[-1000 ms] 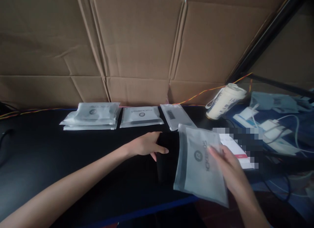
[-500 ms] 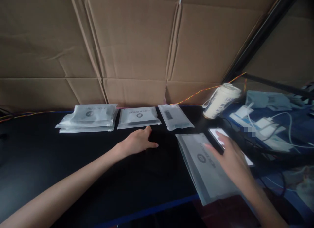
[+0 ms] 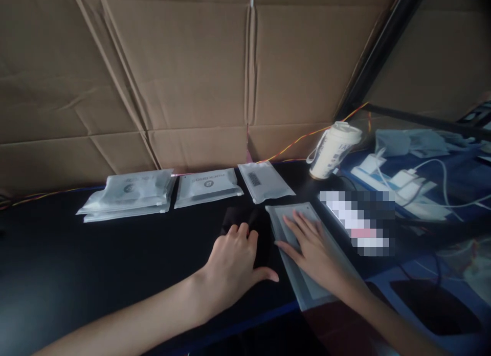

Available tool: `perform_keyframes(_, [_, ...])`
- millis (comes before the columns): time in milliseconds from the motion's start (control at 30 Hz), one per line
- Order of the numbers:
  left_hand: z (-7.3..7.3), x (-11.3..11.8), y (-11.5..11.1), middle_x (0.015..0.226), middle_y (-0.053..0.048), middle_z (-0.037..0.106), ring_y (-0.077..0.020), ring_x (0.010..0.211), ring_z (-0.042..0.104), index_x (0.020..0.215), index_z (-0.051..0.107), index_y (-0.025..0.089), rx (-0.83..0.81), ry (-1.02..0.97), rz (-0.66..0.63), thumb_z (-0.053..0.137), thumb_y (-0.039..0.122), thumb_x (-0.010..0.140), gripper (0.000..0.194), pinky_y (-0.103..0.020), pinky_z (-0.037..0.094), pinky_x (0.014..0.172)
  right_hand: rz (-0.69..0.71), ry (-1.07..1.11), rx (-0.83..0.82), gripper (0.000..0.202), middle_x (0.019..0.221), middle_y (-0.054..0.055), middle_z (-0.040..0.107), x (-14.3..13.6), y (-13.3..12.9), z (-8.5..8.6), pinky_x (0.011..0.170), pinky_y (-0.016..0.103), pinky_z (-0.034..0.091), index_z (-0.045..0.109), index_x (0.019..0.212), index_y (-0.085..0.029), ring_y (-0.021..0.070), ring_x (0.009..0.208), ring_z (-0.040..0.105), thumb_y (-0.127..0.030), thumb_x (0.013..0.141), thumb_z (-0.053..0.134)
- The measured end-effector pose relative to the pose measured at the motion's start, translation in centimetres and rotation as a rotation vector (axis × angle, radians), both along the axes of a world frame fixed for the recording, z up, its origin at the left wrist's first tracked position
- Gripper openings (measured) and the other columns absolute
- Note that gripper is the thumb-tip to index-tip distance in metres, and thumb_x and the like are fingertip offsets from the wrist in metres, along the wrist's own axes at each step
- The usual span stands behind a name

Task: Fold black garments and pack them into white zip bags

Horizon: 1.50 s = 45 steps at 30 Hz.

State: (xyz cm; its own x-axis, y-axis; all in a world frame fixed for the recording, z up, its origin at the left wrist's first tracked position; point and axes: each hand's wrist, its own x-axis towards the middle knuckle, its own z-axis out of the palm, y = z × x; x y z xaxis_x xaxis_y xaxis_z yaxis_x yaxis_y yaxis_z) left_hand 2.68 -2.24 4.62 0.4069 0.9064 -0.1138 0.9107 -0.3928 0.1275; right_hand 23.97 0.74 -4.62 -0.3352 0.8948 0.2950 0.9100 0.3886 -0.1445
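Observation:
My left hand [image 3: 235, 259] is over the black table, fingers curled down at a thin dark piece [image 3: 233, 216] and thumb held out to the right. What that piece is, I cannot make out against the black surface. My right hand [image 3: 312, 251] lies flat with spread fingers on a frosted zip bag [image 3: 295, 279] near the front edge. Behind the hands are a stack of frosted zip bags [image 3: 132, 190] on the left, a zip bag with a round logo [image 3: 207, 187] in the middle, and a zip bag with a dark label [image 3: 266, 182].
A white lidded cup [image 3: 333, 151] with a strap stands at the back right. Beside it are a power strip [image 3: 387, 182] with white plugs and cables, and a blurred-out phone-like object [image 3: 355, 223]. A cardboard wall [image 3: 192, 64] rises behind the black table [image 3: 115, 264].
My left hand has moved right and nearer, its fingers now curled at a dark piece. My right hand has shifted left, from above the phone-like object to flat on the front bag. The view has shifted slightly.

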Motion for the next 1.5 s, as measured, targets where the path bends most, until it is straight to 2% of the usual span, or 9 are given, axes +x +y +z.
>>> perform_keyframes(300, [0.3, -0.6, -0.1, 0.092, -0.01, 0.063, -0.0242, 0.083, 0.063, 0.096, 0.06, 0.013, -0.055, -0.243, 0.078, 0.039, 0.021, 0.088, 0.023, -0.037, 0.05, 0.076, -0.018, 0.016, 0.011, 0.068, 0.146, 0.016, 0.039, -0.1, 0.4, 0.5, 0.106, 0.063, 0.024, 0.046, 0.137, -0.018, 0.0339, 0.137, 0.029, -0.065, 0.089, 0.033])
perform_keyframes(467, [-0.9, -4.8, -0.9, 0.089, -0.001, 0.06, -0.0181, 0.08, 0.062, 0.104, 0.053, 0.022, -0.319, -1.0, 0.552, 0.043, 0.039, 0.085, 0.027, -0.028, 0.052, 0.066, -0.028, 0.032, 0.003, 0.068, 0.144, 0.016, 0.042, 0.3, 0.5, 0.7, 0.107, 0.061, 0.023, 0.047, 0.136, -0.019, 0.0332, 0.137, 0.03, -0.065, 0.089, 0.03])
perform_keyframes(567, [-2.4, -8.1, -2.3, 0.095, -0.002, 0.059, -0.0194, 0.089, 0.062, 0.107, 0.049, 0.022, -0.245, -1.157, 0.801, 0.048, 0.041, 0.08, 0.032, -0.031, 0.052, 0.074, -0.04, 0.035, -0.016, 0.069, 0.145, 0.016, 0.04, 0.6, 0.8, 0.7, 0.108, 0.061, 0.021, 0.046, 0.136, -0.019, 0.0329, 0.138, 0.028, -0.067, 0.088, 0.03])
perform_keyframes(700, [-3.4, -11.3, -4.6, 0.118, -0.008, 0.056, -0.0263, 0.113, 0.055, 0.113, 0.046, 0.023, 0.155, -1.018, 0.772, 0.054, 0.045, 0.078, 0.042, -0.043, 0.046, 0.094, 0.003, 0.122, 0.033, 0.057, 0.141, 0.015, 0.047, 0.6, 0.8, 1.2, 0.107, 0.059, 0.026, 0.053, 0.128, -0.021, 0.0332, 0.133, 0.038, -0.06, 0.09, 0.037])
perform_keyframes(833, [-2.7, -10.1, -6.2, 0.119, -0.006, 0.054, -0.0258, 0.108, 0.055, 0.111, 0.05, 0.026, 0.432, -0.617, 0.505, 0.054, 0.041, 0.085, 0.03, -0.044, 0.046, 0.092, 0.129, 0.277, 0.159, 0.03, 0.126, 0.01, 0.059, -0.3, -0.1, 2.8, 0.106, 0.051, 0.035, 0.058, 0.112, -0.022, 0.0261, 0.117, 0.055, -0.04, 0.094, 0.043])
perform_keyframes(1000, [-2.5, -4.2, -4.7, 0.104, -0.008, 0.06, -0.025, 0.094, 0.061, 0.111, 0.05, 0.022, 0.351, -0.335, 0.149, 0.058, 0.043, 0.084, 0.035, -0.04, 0.052, 0.082, 0.357, 0.314, 0.137, 0.015, 0.099, 0.002, 0.067, -2.4, -2.4, 4.7, 0.11, 0.051, 0.029, 0.058, 0.099, -0.024, 0.0169, 0.094, 0.064, -0.02, 0.092, 0.046])
perform_keyframes(1200, [-2.4, -0.9, -0.7, 0.104, -0.011, 0.065, -0.0261, 0.087, 0.066, 0.12, 0.045, 0.016, 0.165, -0.167, 0.129, 0.046, 0.017, 0.085, 0.034, -0.038, 0.054, 0.074, 0.438, 0.216, 0.023, 0.018, 0.075, -0.002, 0.066, -4.3, -3.5, 4.8, 0.109, 0.052, 0.029, 0.062, 0.084, -0.024, 0.0154, 0.079, 0.062, -0.012, 0.089, 0.049])
perform_keyframes(1333, [-0.3, -5.5, -1.0, 0.101, -0.007, 0.067, -0.0218, 0.079, 0.068, 0.117, 0.044, 0.021, 0.275, -0.319, 0.291, 0.041, 0.026, 0.089, 0.028, -0.031, 0.052, 0.067, 0.452, 0.239, -0.009, 0.017, 0.077, -0.005, 0.067, -4.2, -3.0, 4.8, 0.11, 0.049, 0.027, 0.064, 0.082, -0.023, 0.0133, 0.077, 0.06, -0.013, 0.088, 0.052])
perform_keyframes(1500, [1.4, -15.8, -4.6, 0.091, -0.003, 0.067, -0.0223, 0.078, 0.067, 0.117, 0.043, 0.023, 0.378, -0.223, 0.609, 0.04, 0.041, 0.088, 0.035, -0.028, 0.047, 0.065, 0.502, 0.224, -0.118, 0.012, 0.076, -0.007, 0.066, -3.6, -2.1, 5.9, 0.112, 0.045, 0.025, 0.064, 0.082, -0.023, 0.0111, 0.074, 0.061, -0.015, 0.088, 0.056])
